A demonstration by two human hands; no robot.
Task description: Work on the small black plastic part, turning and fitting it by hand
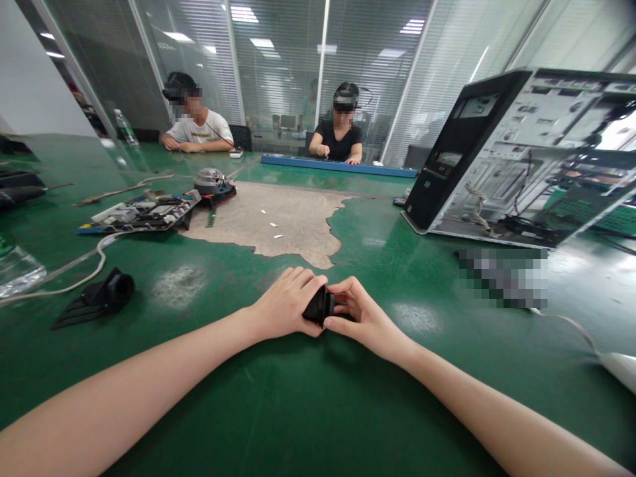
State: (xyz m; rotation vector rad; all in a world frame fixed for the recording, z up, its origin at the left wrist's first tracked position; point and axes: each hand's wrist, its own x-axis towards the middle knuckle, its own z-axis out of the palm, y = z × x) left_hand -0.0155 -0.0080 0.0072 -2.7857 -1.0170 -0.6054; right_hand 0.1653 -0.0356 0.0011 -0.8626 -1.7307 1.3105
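Note:
A small black round part [318,306] with a flanged rim is between my two hands, just above or on the green table; its exact kind does not show. My left hand [291,301] wraps round its left side, covering much of it. On the right, the fingertips and thumb of my right hand [362,318] are curled on its rim. Left of my hands lies a black plastic piece [106,295] with a round tube-like end and flat slatted fins.
An open black computer case [467,152] stands at the right. Circuit boards [144,213] and a metal heatsink fan [211,180] lie at the left by a cable [102,255] and a plastic bottle [20,271]. Two people [199,129] sit across the table, one behind a blue bar [338,165].

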